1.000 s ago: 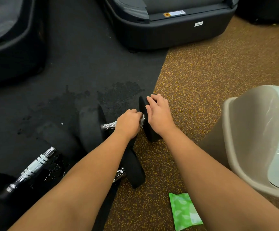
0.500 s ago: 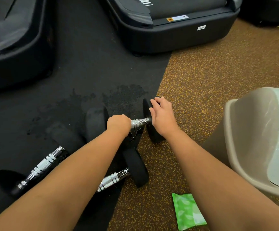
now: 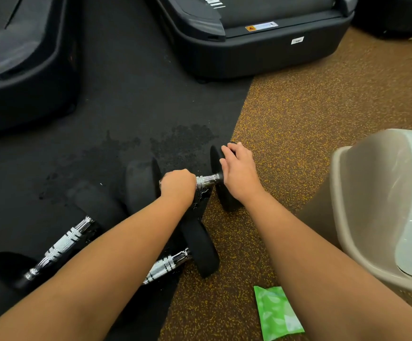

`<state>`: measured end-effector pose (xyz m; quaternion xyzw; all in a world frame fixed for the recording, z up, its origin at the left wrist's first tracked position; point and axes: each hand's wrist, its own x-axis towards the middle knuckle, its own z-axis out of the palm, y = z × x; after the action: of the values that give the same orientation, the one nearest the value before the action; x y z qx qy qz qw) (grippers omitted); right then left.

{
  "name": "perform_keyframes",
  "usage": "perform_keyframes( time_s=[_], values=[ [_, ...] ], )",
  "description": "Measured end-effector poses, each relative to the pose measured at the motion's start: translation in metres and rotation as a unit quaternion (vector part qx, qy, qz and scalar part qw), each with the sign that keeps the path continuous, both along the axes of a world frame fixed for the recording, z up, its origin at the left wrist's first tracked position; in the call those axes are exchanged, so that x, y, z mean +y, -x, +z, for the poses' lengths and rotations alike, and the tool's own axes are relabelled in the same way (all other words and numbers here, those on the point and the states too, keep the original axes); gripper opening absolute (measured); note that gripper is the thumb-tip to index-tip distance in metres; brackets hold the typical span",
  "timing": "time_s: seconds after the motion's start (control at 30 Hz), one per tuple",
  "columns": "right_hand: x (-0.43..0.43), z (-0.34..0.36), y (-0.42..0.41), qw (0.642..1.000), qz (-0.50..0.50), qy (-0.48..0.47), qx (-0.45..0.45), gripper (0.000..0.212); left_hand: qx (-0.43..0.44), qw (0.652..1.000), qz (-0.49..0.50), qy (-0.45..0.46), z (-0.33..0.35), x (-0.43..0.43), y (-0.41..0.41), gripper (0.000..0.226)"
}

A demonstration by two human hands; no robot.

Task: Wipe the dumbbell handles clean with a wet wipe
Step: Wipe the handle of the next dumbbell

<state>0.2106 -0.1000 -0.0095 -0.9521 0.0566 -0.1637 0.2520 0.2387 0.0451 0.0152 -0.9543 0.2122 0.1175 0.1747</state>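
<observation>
Our left hand [image 3: 178,183] is wrapped in a fist around the chrome handle [image 3: 207,180] of the far dumbbell [image 3: 224,178]; we presume a wet wipe is inside that grip, but no cloth shows, so we cannot tell. Our right hand [image 3: 239,169] lies open with fingers spread over the dumbbell's right weight head, steadying it where the black mat [image 3: 116,114] meets the speckled brown floor [image 3: 310,99]. The hands are close together, with a short stretch of bare handle between them.

As for progress, we judge the job to be partway. This handle is under the hand now, and only its right end is exposed. Two more dumbbells lie nearer to us on the mat: the middle dumbbell [image 3: 200,244], largely crossed by our left forearm, and the left dumbbell [image 3: 62,244] with its ridged handle fully in view. Whether either has been wiped already, we cannot say from their look. The green wipe packet [image 3: 277,312] rests on the floor by our right forearm, within reach if a fresh wipe is wanted. A beige bin [image 3: 362,193] stands to the right.
</observation>
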Motion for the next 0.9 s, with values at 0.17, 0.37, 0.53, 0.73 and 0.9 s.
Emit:
perform_keyframes(
  time_s=[0.17, 0.37, 0.53, 0.73, 0.9],
  values=[
    [-0.001, 0.000, -0.001, 1.000, 0.001, 0.004, 0.003, 0.037, -0.002, 1.000, 0.010, -0.013, -0.004, 0.001, -0.001, 0.027],
    [0.000, -0.001, 0.001, 1.000, -0.002, 0.011, 0.000, 0.037, -0.013, 0.998, 0.036, 0.047, -0.012, 0.003, 0.002, 0.028],
    [0.001, 0.000, 0.001, 1.000, -0.002, 0.024, 0.001, 0.037, -0.032, 0.997, -0.002, 0.075, -0.014, 0.002, 0.003, 0.029],
    [0.002, 0.001, 0.001, 1.000, -0.006, 0.019, -0.001, 0.037, -0.041, 0.998, 0.002, 0.056, -0.018, 0.013, 0.002, 0.032],
    [0.001, 0.000, 0.003, 1.000, -0.002, 0.020, 0.000, 0.037, -0.072, 0.997, 0.001, 0.029, -0.028, 0.013, 0.005, 0.027]
  ],
)
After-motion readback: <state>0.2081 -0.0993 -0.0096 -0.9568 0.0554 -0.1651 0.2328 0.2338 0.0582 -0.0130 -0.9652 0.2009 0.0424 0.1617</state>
